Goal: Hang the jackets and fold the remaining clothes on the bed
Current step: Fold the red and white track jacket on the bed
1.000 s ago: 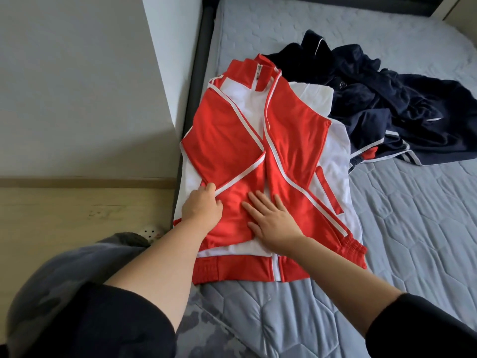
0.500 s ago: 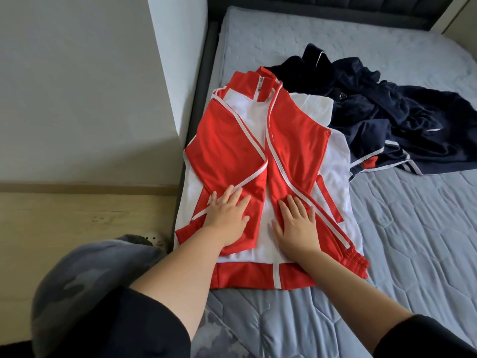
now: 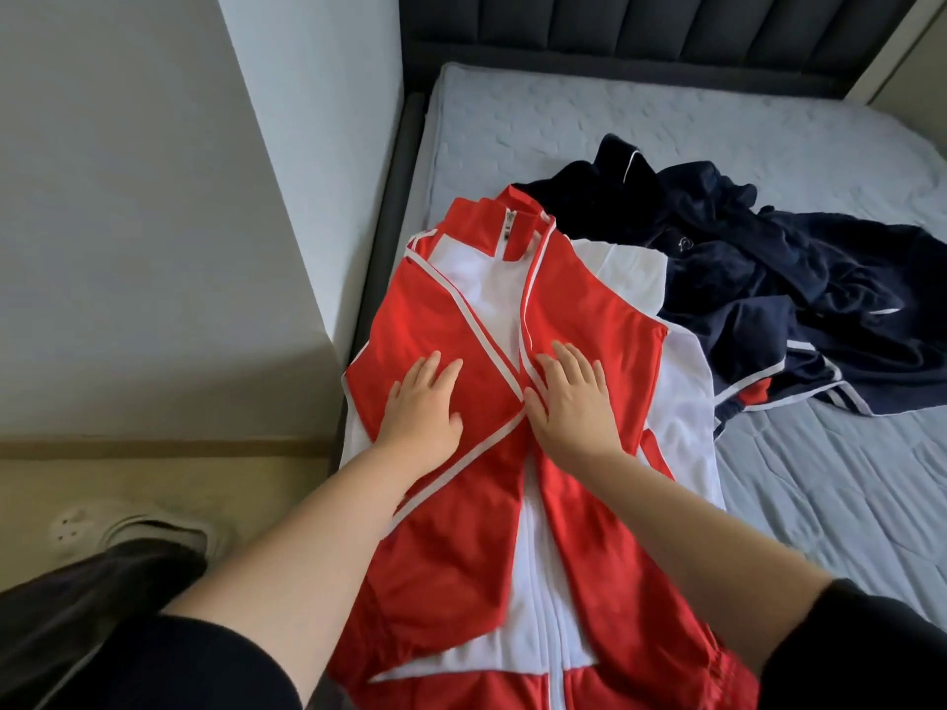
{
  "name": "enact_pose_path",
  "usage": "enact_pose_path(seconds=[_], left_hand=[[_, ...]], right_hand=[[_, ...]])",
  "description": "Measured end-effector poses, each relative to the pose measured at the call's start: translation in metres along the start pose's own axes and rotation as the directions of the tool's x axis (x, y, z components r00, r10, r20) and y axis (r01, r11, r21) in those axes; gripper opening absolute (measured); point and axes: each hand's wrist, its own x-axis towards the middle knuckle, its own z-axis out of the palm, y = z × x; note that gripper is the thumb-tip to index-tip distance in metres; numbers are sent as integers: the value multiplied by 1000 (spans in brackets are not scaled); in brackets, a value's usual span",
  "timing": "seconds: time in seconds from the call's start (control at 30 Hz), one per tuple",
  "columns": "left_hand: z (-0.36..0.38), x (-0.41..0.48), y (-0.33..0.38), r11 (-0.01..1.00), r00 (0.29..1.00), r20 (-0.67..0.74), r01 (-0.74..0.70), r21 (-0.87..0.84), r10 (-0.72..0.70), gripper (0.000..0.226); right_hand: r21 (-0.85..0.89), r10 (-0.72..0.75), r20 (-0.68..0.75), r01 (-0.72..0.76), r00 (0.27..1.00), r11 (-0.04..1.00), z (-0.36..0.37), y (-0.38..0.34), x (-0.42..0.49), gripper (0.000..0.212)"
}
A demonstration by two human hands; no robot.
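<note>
On the left side of the grey mattress (image 3: 768, 504) I've got the red-and-white track jacket (image 3: 461, 581) lying flat, collar toward the headboard (image 3: 615, 38), sleeves folded across the front. My left hand (image 3: 423, 402) and right hand (image 3: 571, 397) press palm-down on those sleeves, fingers straight and slightly spread, gripping nothing. Navy clothes (image 3: 768, 258) sit heaped just beside it.

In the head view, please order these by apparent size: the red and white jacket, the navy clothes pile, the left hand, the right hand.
1. red and white jacket, though nearest the camera.
2. navy clothes pile.
3. left hand and right hand look alike; not ranked.
</note>
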Motion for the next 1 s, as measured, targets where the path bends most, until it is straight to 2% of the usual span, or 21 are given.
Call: enact_pose_path(seconds=[0.13, 0.3, 0.37, 0.43, 0.53, 0.6, 0.7, 0.8, 0.87, 0.9, 0.97, 1.0], left_hand=[[-15, 48, -14, 994, 995, 32, 101, -40, -99, 59], [-34, 110, -34, 988, 991, 7, 132, -78, -132, 57], [-40, 137, -44, 983, 990, -16, 138, -118, -141, 57], [-45, 164, -52, 950, 984, -28, 164, -267, -177, 53], [-52, 197, -55, 797, 956, -23, 230, -558, -293, 50], [-53, 218, -57, 768, 950, -1, 253, -588, -313, 57], [-58, 243, -57, 812, 964, 0, 224, -539, -266, 68], [-61, 257, -54, 834, 968, -49, 186, -519, -246, 68], [-61, 262, -53, 849, 960, -96, 182, -495, -262, 55], [-61, 262, -52, 868, 959, -130, 163, -469, -250, 40], [-60, 258, -55, 902, 950, -224, 106, -419, -216, 8], [-62, 253, -56, 899, 938, -270, 82, -431, -215, 8]], right_hand=[[-23, 51, -14, -51, 999, 998, 0, 10, 62, 50], [15, 178, -65, -177, 982, 984, -2, 28, 142, 50], [79, 253, -33, -250, 967, 965, -3, 38, 173, 49], [172, 359, 41, -361, 932, 917, -2, 49, 202, 51], [272, 460, 136, -480, 877, 834, 3, 61, 239, 58], [336, 472, 142, -491, 870, 804, 6, 61, 259, 61], [408, 412, 104, -416, 905, 813, 10, 57, 283, 56], [468, 391, 121, -400, 912, 788, 9, 48, 302, 50], [427, 410, 117, -418, 905, 802, 8, 46, 309, 43], [430, 410, 116, -418, 905, 800, 8, 45, 310, 39], [495, 418, 87, -403, 904, 770, 4, 42, 306, 31], [562, 431, 77, -396, 899, 726, 0, 40, 303, 24]])
